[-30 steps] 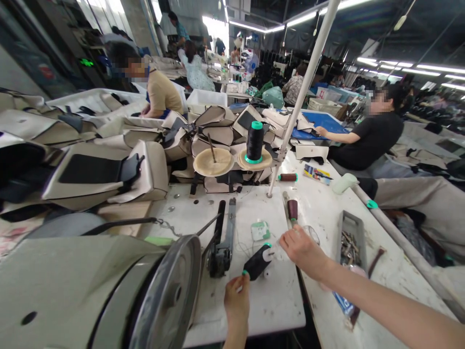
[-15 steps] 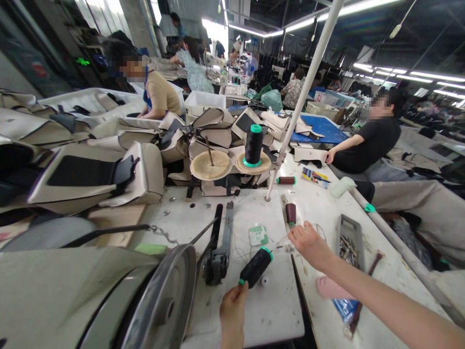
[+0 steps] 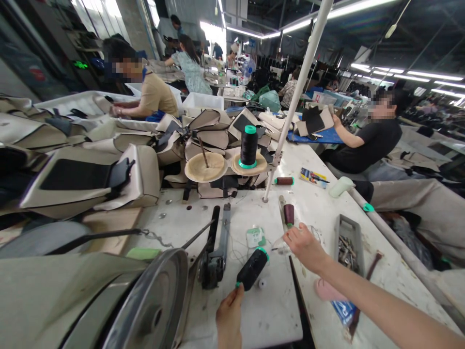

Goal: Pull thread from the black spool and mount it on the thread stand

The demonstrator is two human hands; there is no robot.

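My left hand (image 3: 229,310) grips the lower end of a spool of black thread (image 3: 252,269) with green rims, tilted above the white table. To its right, my right hand (image 3: 303,246) is closed in a pinch near a small maroon thread cone (image 3: 289,214). Whatever lies between those fingertips is too small to make out; a pale, thin bit shows beside them. Loose thread curls around a green and white label (image 3: 256,237) between the hands. Close to the black spool sits a small white bobbin-like piece (image 3: 262,283).
A sewing machine handwheel (image 3: 156,310) fills the lower left. Behind stand a thread stand with another black spool (image 3: 249,148) and a slanting pole (image 3: 296,106). At right are a grey tray of metal parts (image 3: 348,242) and a pink roll (image 3: 329,290). Beige bag pieces (image 3: 78,174) are heaped behind; co-workers sit beyond.
Both hands keep nearly the same pose and hold, while the view shifts slightly. The co-worker at right has raised a beige piece with a black panel; the one at left now reaches into a white bin.
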